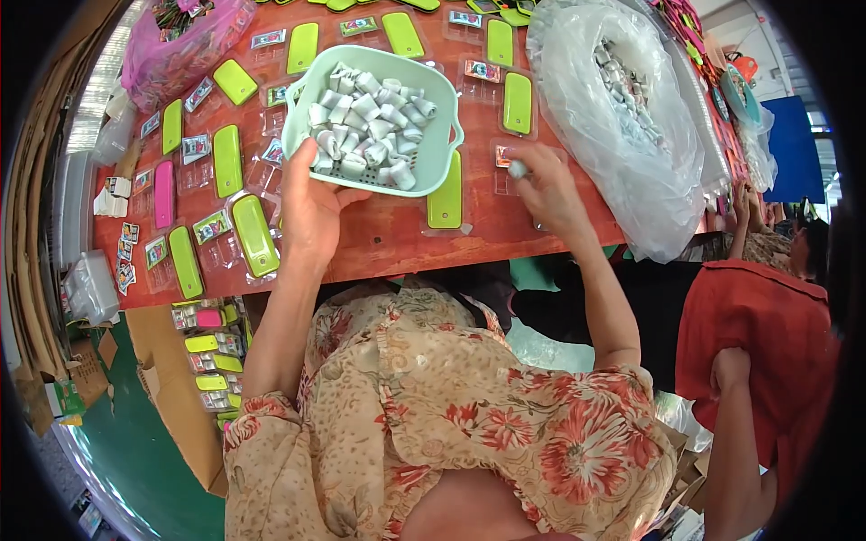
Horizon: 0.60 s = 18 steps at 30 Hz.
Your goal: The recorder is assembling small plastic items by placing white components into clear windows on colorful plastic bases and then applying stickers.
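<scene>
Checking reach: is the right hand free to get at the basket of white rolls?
Probably yes: the right hand pinches only one small roll, beside the basket, with nothing between them.

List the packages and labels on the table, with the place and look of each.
Clear blister trays: across the red table, each holding a lime green or pink oblong case.
Small printed cards: beside the cases, rectangular, multicoloured.
Large clear plastic bag: right side, holds small grey rolls.
Pink plastic bag: top left, bulging.
Mint basket: centre, steadied by the left hand.
</scene>
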Tool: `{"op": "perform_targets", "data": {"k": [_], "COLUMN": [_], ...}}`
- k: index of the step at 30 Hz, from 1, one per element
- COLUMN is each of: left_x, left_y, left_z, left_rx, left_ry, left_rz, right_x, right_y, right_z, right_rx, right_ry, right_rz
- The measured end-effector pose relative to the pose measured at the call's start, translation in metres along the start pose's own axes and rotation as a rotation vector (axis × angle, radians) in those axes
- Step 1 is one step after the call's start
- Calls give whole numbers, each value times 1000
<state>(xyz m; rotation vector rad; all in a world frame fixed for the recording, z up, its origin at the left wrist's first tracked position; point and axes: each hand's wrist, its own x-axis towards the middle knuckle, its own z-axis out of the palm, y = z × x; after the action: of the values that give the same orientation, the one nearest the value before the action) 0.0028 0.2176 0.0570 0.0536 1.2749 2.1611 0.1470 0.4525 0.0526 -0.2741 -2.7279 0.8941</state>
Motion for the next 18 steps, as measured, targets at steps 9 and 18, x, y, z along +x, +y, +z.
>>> {"op": "perform_targets", "data": {"k": [9, 18], "left_x": [1, 6], "left_y": [-11, -20], "left_z": [1, 26], "left_rx": [-54, -1], "left_ry": [-48, 96], "left_rz": [-9, 212], "right_x": [-7, 64], "right_y": [-10, -83], "right_z": [-1, 50], "right_rx": [43, -307], "right_ry": [-20, -313], "right_rz": [6, -209]}}
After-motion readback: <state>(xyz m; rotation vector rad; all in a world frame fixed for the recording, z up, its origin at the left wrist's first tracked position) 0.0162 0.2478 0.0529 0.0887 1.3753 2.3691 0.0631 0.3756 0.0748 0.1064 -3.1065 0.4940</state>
